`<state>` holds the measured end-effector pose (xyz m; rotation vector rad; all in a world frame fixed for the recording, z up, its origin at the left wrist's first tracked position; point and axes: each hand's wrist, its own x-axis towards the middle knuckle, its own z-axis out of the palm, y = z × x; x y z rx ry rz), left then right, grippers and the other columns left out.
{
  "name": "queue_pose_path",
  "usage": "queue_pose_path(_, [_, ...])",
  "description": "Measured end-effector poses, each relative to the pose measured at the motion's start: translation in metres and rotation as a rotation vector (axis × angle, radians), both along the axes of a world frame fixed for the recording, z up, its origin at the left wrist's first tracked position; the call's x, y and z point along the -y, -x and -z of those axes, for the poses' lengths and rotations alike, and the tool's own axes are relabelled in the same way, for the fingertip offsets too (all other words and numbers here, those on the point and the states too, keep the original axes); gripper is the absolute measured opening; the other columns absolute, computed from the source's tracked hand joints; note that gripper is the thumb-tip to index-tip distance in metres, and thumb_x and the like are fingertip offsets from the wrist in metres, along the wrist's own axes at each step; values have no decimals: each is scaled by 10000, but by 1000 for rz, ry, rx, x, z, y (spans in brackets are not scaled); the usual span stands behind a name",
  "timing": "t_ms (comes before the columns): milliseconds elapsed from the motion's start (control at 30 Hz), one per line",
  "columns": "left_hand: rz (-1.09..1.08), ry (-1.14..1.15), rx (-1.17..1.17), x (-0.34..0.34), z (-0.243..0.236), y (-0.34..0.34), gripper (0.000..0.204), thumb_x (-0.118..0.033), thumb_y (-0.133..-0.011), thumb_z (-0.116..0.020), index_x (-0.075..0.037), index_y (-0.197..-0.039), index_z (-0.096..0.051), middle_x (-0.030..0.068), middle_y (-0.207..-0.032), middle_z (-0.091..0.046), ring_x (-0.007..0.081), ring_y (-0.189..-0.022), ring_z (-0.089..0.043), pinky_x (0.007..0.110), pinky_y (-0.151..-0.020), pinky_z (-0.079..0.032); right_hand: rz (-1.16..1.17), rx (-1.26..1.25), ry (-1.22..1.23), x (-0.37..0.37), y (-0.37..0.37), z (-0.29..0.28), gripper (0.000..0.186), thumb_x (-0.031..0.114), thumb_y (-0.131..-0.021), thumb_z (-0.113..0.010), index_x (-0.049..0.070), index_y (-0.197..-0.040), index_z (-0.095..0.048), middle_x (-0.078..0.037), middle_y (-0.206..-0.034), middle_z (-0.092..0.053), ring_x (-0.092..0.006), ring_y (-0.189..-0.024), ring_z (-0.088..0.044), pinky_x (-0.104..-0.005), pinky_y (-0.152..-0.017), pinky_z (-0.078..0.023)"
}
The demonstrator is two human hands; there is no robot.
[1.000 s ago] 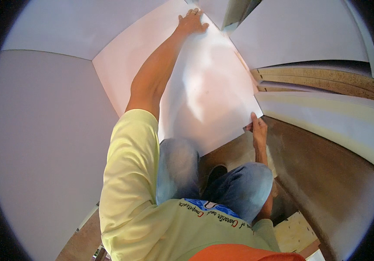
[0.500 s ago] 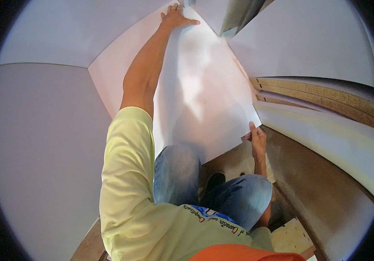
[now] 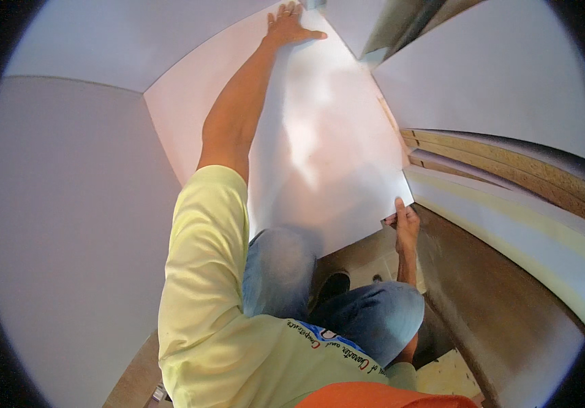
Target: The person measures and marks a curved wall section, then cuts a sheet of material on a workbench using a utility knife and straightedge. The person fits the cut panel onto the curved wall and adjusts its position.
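Note:
A large white panel (image 3: 333, 170) with a glossy sheen lies in front of me, between upright boards. My left hand (image 3: 287, 28) rests flat near its far end, fingers spread and thumb stretched to the right. At the panel's near right corner my right hand (image 3: 405, 226) grips the edge, thumb on top and the other fingers curled beneath. Those underside fingertips are partly hidden by the panel. My left knee (image 3: 280, 265) is up against the near edge.
Pale grey boards (image 3: 88, 204) stand on the left and at the back. To the right are a big white board (image 3: 496, 81), stacked boards with raw brown edges (image 3: 510, 160) and a long white strip (image 3: 510, 217). Brown floor (image 3: 459, 248) shows below them.
The whole view has shifted slightly, so things appear a little farther right. Both hands keep their places on the panel, and no clear movement of the panel itself shows.

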<state>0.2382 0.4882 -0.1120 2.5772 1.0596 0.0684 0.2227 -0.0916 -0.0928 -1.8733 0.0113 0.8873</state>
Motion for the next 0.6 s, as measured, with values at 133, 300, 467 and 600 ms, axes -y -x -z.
queue_pose_path(133, [-48, -53, 15, -9, 16, 12, 1308, -807, -660, -724, -59, -1618, -242, 173, -1692, -202, 367, -1572, -139, 630, -1238, -133, -14, -7, 10, -1, 0, -2, 458, 504, -989, -668, 96, -782, -639, -4, -697, -637, -92, -626, -596, -261, -632, -508])
queue_pose_path(300, [-97, -166, -100, -20, 15, 16, 1209, -857, -689, -664, -166, -1617, -313, 120, -1680, -274, 339, -1570, -183, 663, -1228, -122, -20, 16, -3, 0, -1, 2, 453, 504, -989, -668, 98, -792, -638, -2, -701, -641, -88, -629, -600, -260, -626, -509])
queue_pose_path(467, [-89, 52, -58, -23, -6, -5, 1149, -676, -761, -719, -80, -1623, -248, 135, -1705, -191, 372, -1579, -109, 657, -1228, -140, -9, 26, 33, 0, 0, 5, 462, 505, -988, -669, 88, -793, -636, -19, -699, -646, -98, -624, -603, -271, -618, -514])
queue_pose_path(600, [-148, 62, -59, -17, -11, -17, 1078, -638, -775, -714, -135, -1623, -276, 115, -1710, -184, 387, -1577, -100, 698, -1211, -132, 6, 33, 6, 0, 2, 1, 478, 486, -997, -663, 64, -773, -631, -36, -690, -644, -116, -601, -601, -276, -593, -506])
